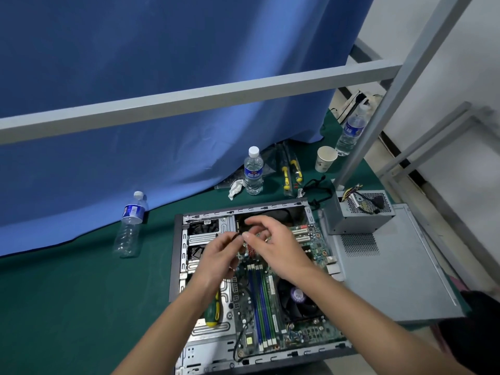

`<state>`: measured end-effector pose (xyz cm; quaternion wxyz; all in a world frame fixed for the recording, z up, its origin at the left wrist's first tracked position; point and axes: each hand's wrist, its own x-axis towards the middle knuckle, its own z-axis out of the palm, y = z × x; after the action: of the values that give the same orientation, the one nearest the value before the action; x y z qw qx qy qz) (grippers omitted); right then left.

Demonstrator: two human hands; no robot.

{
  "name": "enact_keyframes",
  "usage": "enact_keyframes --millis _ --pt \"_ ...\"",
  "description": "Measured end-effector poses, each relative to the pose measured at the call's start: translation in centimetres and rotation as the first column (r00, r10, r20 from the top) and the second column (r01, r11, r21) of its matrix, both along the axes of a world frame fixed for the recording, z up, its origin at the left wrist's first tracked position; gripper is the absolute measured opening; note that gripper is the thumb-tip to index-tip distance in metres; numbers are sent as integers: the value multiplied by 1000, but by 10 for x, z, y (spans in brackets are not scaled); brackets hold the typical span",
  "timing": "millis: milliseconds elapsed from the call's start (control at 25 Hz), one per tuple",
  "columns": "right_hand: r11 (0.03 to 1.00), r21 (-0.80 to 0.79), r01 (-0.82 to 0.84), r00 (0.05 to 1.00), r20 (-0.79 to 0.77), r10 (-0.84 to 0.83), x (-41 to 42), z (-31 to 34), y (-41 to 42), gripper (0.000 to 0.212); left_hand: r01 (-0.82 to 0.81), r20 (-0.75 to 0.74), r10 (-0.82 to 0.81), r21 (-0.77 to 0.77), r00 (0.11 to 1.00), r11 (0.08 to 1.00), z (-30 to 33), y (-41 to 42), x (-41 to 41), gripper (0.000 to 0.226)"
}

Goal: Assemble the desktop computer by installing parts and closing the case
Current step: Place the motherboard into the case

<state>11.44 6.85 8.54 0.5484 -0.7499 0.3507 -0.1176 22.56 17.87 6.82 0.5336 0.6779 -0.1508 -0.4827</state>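
Head view: I see my left hand [216, 255] and right hand [273, 244] meeting above the open computer case [178, 255], which lies flat on the green worktop [81, 307]. The left hand's fingers pinch a thin black cable [234, 235]; the right hand's fingertips close on something small at that cable's end, though what, I cannot tell. Beneath both hands sits the motherboard [270, 315]. A green-handled screwdriver [213, 309] rests under my left wrist. Right of my right hand, the power supply [357, 215] stands on the case side panel [392, 266]
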Motion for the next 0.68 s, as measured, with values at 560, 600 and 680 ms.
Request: enact_keyframes --millis 560,600,680 --pt "875 476 88 973 149 -179 -1 -8 -9 20 -117 -152 101 -101 983 988 4 -3 -6 15" --pt "919 386 83 982 128 -142 0 -5 -9 23 -144 -253 117 -91 960 985 5 -3 -8 13" --pt "970 235 57 994 74 -77 2 -1 -10 26 -153 -268 131 -62 954 986 3 -3 -12 10"
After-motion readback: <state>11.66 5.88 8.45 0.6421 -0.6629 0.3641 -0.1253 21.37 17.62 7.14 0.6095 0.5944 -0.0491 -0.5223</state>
